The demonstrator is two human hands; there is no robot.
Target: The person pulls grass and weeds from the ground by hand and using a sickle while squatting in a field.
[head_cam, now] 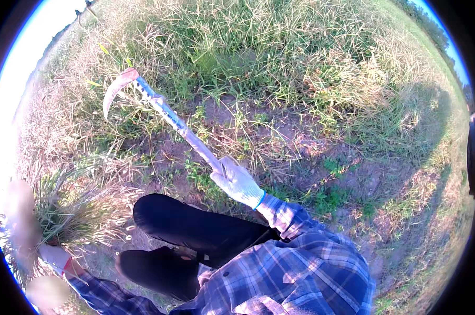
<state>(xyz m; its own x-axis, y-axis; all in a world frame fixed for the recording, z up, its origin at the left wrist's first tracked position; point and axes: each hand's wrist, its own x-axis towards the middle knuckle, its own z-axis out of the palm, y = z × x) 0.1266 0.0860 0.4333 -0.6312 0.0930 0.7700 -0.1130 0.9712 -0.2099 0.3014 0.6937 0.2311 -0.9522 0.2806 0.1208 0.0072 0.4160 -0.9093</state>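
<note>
My right hand (237, 181), in a white knit glove with a blue cuff edge, is wrapped around the lower end of a sickle's long handle (182, 128). The handle slants up to the left, its upper part bluish and worn. At its far end the curved sickle blade (117, 88) hooks downward over dry grass. Low at the left edge is my left hand (55, 258), in a white glove with a red cuff, closed at the base of a bundle of long grass (68, 208). Grass and blurred patches partly hide its fingers.
Tall grass (261, 31), green and straw-coloured, stands ahead. Trampled stalks and low weeds (332, 197) cover the bare soil (367, 179) between it and my bent knees (198, 224) in dark trousers. A shadow lies over the grass at right.
</note>
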